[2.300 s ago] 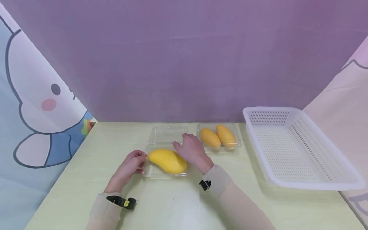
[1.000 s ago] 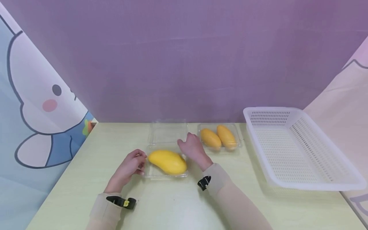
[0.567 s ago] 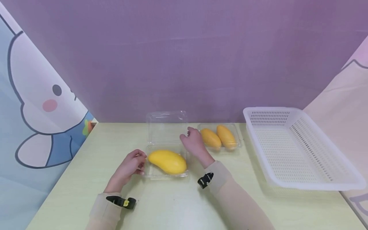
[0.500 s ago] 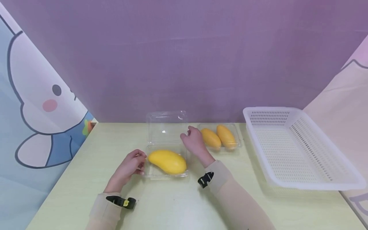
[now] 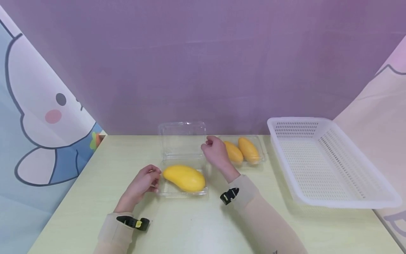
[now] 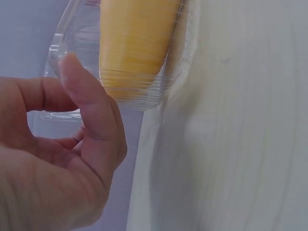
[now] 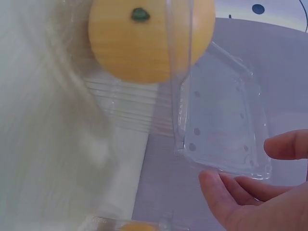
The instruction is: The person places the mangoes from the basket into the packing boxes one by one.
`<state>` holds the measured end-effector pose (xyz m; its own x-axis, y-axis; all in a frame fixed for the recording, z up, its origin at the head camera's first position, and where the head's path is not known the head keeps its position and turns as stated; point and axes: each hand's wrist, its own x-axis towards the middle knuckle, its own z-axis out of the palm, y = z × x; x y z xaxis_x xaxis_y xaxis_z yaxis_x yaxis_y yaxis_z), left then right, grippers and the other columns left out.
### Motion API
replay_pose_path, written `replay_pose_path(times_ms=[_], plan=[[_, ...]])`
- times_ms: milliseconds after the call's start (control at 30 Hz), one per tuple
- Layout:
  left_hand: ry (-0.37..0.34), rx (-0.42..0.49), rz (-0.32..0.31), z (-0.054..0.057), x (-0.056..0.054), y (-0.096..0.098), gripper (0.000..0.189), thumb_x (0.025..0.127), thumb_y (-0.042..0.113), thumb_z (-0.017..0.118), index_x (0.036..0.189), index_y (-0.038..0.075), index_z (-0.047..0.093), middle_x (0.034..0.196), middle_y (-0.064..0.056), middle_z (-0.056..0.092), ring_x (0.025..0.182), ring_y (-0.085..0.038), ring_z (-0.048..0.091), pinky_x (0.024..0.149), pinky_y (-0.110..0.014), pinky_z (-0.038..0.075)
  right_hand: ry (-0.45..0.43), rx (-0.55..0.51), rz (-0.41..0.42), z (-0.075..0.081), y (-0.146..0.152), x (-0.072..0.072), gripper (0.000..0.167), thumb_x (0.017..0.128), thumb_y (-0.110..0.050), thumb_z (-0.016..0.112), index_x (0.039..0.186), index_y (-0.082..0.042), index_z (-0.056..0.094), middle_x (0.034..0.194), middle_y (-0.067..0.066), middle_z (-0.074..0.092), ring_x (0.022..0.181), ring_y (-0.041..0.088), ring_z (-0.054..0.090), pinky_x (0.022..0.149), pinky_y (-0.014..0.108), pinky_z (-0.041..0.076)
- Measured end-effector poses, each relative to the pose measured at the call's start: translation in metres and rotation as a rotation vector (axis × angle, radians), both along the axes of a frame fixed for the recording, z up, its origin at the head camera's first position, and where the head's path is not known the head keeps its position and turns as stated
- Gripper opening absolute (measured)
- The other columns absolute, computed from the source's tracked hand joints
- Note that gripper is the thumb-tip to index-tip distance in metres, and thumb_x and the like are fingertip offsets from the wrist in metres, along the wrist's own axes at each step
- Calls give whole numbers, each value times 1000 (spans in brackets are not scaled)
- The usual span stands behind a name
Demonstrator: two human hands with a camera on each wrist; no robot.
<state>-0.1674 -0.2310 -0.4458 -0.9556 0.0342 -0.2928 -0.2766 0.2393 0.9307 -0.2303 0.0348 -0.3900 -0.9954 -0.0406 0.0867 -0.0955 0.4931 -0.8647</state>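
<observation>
A yellow mango (image 5: 184, 178) lies in the base of a clear plastic clamshell box (image 5: 168, 193). The box's hinged lid (image 5: 182, 139) stands raised at the back, against the purple cloth. At the box's left side my left hand (image 5: 143, 183) pinches the rim between thumb and curled fingers; the left wrist view shows the rim (image 6: 57, 43) by the thumb tip. My right hand (image 5: 216, 151) is beside the lid's right edge. In the right wrist view its fingertips (image 7: 214, 180) touch the lid's corner, with the thumb apart from them.
To the right, a second clear box (image 5: 261, 150) holds two orange-yellow mangoes (image 5: 248, 150), one partly behind my right hand. A white perforated basket (image 5: 295, 183) stands at the table's right. Purple cloth (image 5: 203, 70) hangs behind the table (image 5: 190, 229).
The lid has risen from lying back low to standing upright. My right hand has moved up and slightly right along its edge. The left hand and mango stay put.
</observation>
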Motion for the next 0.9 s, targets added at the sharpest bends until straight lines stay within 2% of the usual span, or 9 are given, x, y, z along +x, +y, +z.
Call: replay_pose_path(times_ms=[500, 900], plan=[[18, 15, 9, -3, -1, 1, 22, 99, 8, 50, 117, -4, 50, 90, -14, 55, 67, -19, 53, 57, -29, 55, 20, -111, -10, 8, 9, 4, 44, 96, -16, 60, 138, -2, 58, 120, 13, 65, 113, 29, 61, 98, 42, 51], [22, 17, 15, -4, -1, 3, 24, 100, 9, 49, 119, -5, 50, 93, -16, 56, 71, -20, 54, 61, -30, 55, 44, -154, -7, 12, 16, 9, 36, 98, -17, 60, 131, -3, 63, 118, 13, 66, 112, 28, 61, 97, 42, 50]])
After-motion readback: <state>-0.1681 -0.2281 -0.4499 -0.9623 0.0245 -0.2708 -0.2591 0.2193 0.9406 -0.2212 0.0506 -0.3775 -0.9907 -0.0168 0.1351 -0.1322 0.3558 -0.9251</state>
